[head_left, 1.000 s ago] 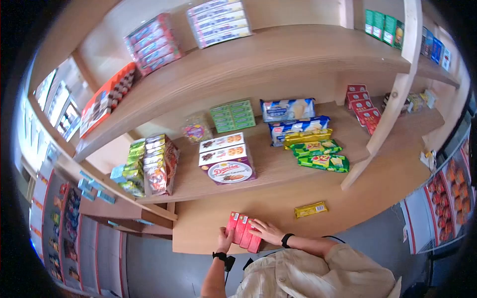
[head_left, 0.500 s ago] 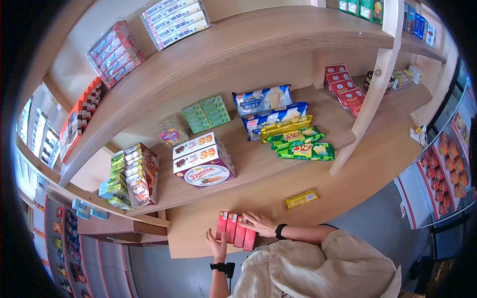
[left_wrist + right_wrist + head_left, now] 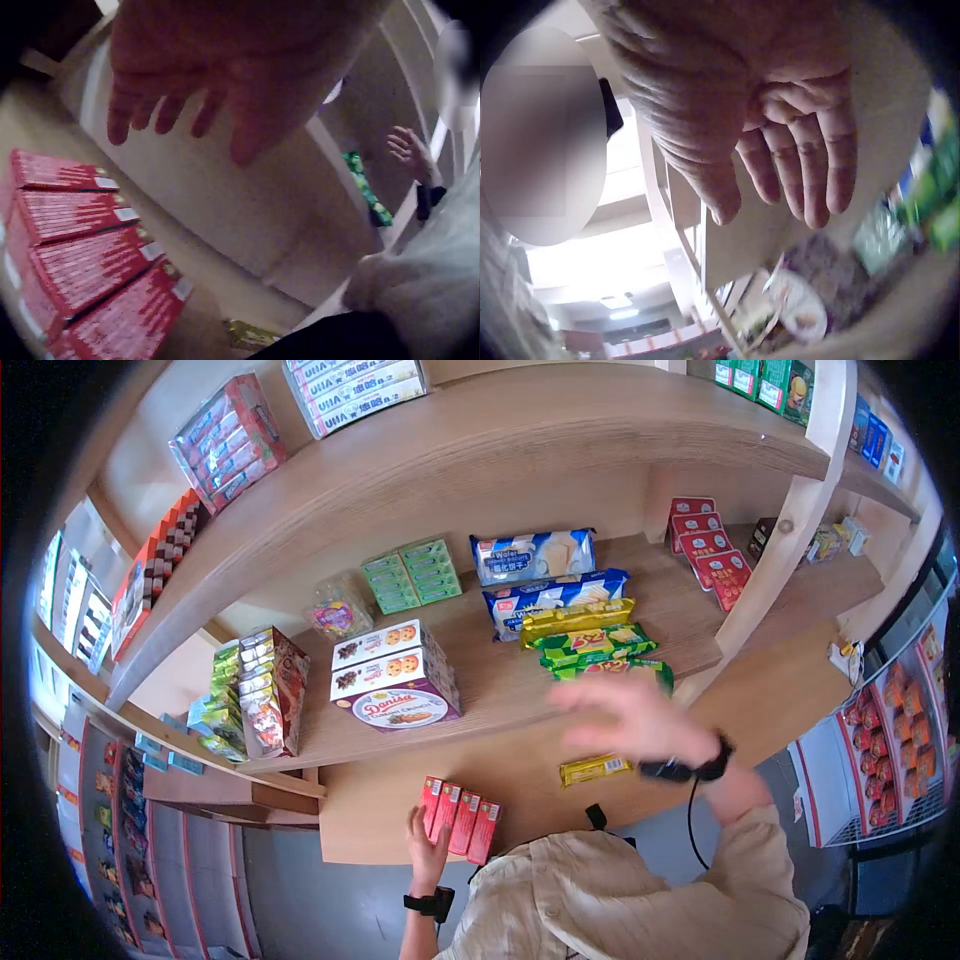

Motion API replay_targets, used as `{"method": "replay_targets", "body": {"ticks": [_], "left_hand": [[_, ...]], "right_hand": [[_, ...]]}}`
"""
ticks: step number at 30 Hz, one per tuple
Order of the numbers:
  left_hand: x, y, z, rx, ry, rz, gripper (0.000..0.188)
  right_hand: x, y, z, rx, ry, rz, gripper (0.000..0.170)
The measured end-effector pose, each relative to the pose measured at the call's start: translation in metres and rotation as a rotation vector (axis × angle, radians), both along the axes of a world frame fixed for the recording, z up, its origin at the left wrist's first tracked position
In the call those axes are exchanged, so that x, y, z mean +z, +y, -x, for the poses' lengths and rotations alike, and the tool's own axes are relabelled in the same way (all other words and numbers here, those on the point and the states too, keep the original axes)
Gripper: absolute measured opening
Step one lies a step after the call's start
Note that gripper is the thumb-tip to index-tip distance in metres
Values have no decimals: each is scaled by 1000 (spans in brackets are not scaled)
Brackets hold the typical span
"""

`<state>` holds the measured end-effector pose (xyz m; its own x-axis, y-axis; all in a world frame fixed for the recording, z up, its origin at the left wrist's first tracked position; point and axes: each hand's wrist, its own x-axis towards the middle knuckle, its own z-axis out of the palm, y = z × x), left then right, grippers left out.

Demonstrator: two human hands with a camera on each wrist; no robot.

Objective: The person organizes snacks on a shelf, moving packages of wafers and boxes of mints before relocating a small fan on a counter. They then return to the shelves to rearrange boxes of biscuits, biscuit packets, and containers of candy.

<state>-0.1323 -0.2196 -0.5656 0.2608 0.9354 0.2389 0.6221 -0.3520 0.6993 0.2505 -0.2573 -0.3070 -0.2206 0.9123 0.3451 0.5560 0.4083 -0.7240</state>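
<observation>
A row of several slim red boxes (image 3: 464,818) stands side by side on the lower board near its front edge. At the row's left end is my left hand (image 3: 428,852), its fingers loosely extended right beside the end box. The left wrist view shows the same red boxes (image 3: 97,255) below and to one side of the left hand (image 3: 217,82), which grips nothing. Raised over the front of the shelf, my right hand (image 3: 632,722) is blurred and holds nothing; its fingers (image 3: 806,169) look relaxed in the right wrist view. Under it lies a yellow packet (image 3: 594,770).
On the middle shelf (image 3: 500,690) are Danisa cookie boxes (image 3: 400,702), green packets (image 3: 595,644), blue wafer packs (image 3: 550,600) and a carton of sachets (image 3: 270,690). A wooden post (image 3: 775,550) rises at the right. The upper shelf (image 3: 480,450) overhangs the back.
My right hand has left the red boxes and moved up and right, over the shelf front. The left hand first came off the boxes' side, then moved back close beside them.
</observation>
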Motion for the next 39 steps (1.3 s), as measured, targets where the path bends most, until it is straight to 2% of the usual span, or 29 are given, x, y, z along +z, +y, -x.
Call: {"method": "replay_targets", "body": {"ticks": [1,4,5,7,8,10,11,13,14,16,19,21,22,23,25,27,29,31,33,35,37,39], "left_hand": [[13,-1,-10,2,-1,3,53],[64,-7,-53,-235,-19,42,40],[85,-10,-70,-230,-20,41,40],[123,-13,-100,-387,-45,18,41],[139,-12,-112,-379,-48,13,41],[167,-8,-135,-442,-77,-76,41],[178,-3,-145,-426,-82,-82,41],[195,10,-163,-412,-93,-144,39],[199,21,-173,-397,-92,-146,39],[201,49,-192,-347,-135,-366,40],[211,81,-218,-258,-120,-443,46],[209,96,-233,-232,-118,-440,49],[210,104,-240,-209,-122,-447,53],[211,112,-246,-205,-117,-443,53],[213,125,-258,-215,-123,-501,60],[208,140,-267,-230,-172,-397,67],[201,160,-275,-201,-96,-549,71],[201,173,-281,-168,-77,-603,76],[201,183,-282,-155,-166,-440,81],[198,185,-280,-100,-126,-396,78],[196,188,-274,-218,-178,-5,72],[194,192,-275,-224,-221,32,70]], "right_hand": [[19,8,-14,-155,19,-128,41],[45,61,-67,-323,17,-228,40],[41,83,-83,-350,6,-227,41],[20,129,-119,-285,-50,-114,51],[14,140,-126,-278,-52,-118,51],[8,162,-135,-236,-329,18,67],[5,176,-141,-221,-335,10,67],[-4,205,-150,-228,-482,48,79],[-8,216,-152,-283,-565,46,85],[-17,233,-159,-263,-552,61,86],[-20,240,-166,-258,-588,110,86],[-9,232,-163,-122,-466,326,82],[-15,232,-164,-163,-466,277,73],[-22,234,-169,-157,-463,280,73],[-37,233,-177,-125,-232,284,65],[-32,229,-180,-81,-283,294,61],[-31,227,-183,-46,-332,297,58],[-32,225,-184,-15,-252,348,56],[-34,221,-184,-32,-187,363,55],[-33,217,-181,-46,-121,376,55],[-33,213,-180,-105,-37,448,54],[-37,210,-178,-108,7,413,53]]}}
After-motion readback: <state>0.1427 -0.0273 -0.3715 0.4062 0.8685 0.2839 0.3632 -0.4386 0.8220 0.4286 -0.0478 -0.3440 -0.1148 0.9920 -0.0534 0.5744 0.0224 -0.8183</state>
